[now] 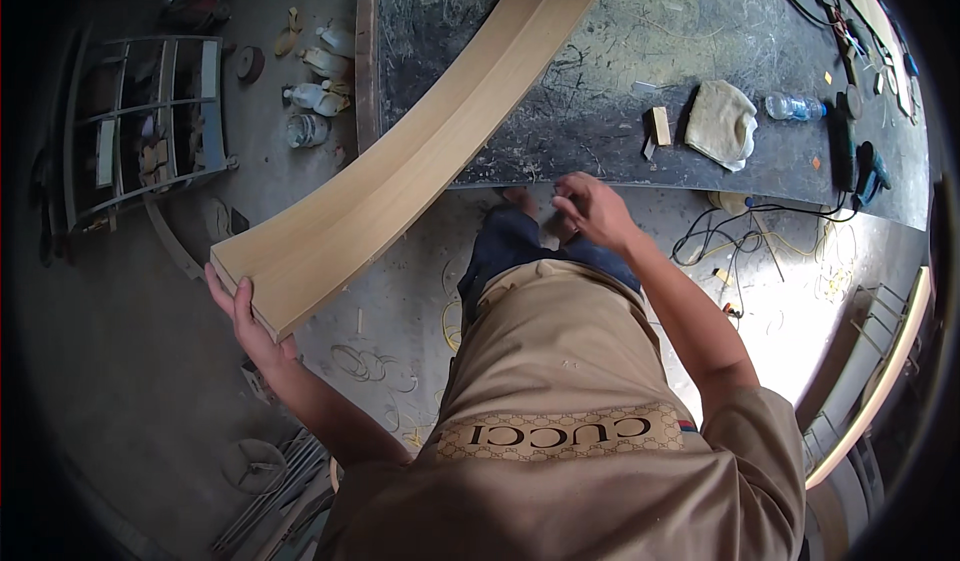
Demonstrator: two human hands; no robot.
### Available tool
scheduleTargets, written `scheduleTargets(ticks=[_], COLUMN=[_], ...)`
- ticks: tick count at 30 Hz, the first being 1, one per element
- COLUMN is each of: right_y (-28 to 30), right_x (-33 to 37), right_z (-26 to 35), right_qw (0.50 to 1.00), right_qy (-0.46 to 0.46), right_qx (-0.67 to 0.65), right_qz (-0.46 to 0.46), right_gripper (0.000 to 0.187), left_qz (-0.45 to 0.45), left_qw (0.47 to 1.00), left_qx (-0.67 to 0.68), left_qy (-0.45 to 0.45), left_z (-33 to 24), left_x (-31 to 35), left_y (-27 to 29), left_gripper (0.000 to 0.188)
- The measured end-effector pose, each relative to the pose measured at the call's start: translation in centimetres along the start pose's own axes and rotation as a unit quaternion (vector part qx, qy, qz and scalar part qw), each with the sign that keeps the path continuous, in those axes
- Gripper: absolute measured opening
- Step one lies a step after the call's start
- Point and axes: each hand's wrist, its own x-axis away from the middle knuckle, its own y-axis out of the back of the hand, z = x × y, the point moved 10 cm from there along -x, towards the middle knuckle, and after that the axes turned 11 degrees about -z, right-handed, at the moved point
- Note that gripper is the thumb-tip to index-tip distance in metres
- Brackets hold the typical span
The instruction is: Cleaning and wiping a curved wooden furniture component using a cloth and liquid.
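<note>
A long, pale wooden board with a lengthwise step in its face lies slantwise over the dark, scratched workbench. Its near end juts out past the bench's front left corner. My left hand grips that end from below, the thumb up against the end face. Off the board, close to the bench's front edge, my right hand hovers with loosely bent fingers; the thumb and forefinger are apart and nothing shows between them.
On the bench lie a folded cloth, a small wood block, a plastic bottle and tools at the right. Cables hang to the floor. Several bottles and a metal-framed rack stand at left.
</note>
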Motion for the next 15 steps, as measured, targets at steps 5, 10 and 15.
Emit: scheduleTargets(ticks=[5,10,15], right_y=[-9.2,-16.1,-14.6], right_x=[-1.3,-2.1,-6.5], right_z=[11.7,13.6,5.7], right_qw=[0.948,0.919,0.937], right_qy=[0.297,0.366,0.325], right_qx=[-0.092,-0.087,0.054], right_qz=[0.064,0.118,0.118], right_gripper=[0.014,0.014,0.012], left_qz=[0.0,0.0,-0.025], left_qw=[1.0,0.999,0.997], left_qx=[-0.019,-0.04,-0.064], left_qy=[0.009,0.008,0.024], left_z=[0.2,0.4,0.1], left_x=[0.0,-0.2,0.7], left_y=[0.1,0.3,-0.2], left_gripper=[0.078,0.079,0.08])
